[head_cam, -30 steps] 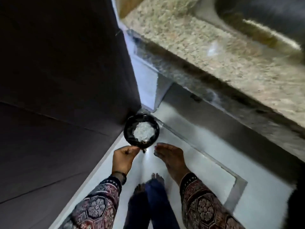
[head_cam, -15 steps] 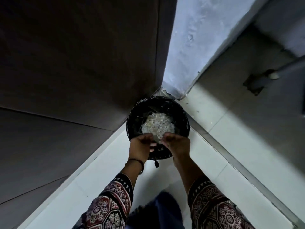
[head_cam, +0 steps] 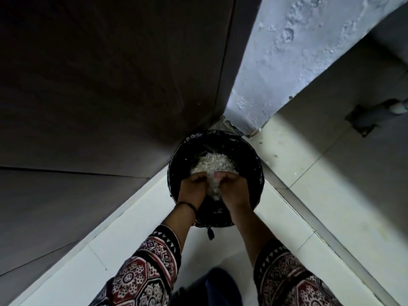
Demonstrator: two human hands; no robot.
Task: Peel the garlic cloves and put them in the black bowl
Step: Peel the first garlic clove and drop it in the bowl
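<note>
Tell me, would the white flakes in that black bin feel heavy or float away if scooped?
Probably very light: the flakes look thin and papery, heaped loosely in the bin. Likely to scatter: stray bits lie on the floor beside it.

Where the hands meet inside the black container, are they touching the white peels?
Touching. The head view shows white peels wedged between the curled fingers of the left hand and the right hand, with no gap.

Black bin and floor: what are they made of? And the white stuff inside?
The black bin liner looks like thin glossy plastic: crinkled, catching light. The floor looks like smooth pale tile, with straight joint lines. The white flakes seem papery, maybe garlic skins.
</note>
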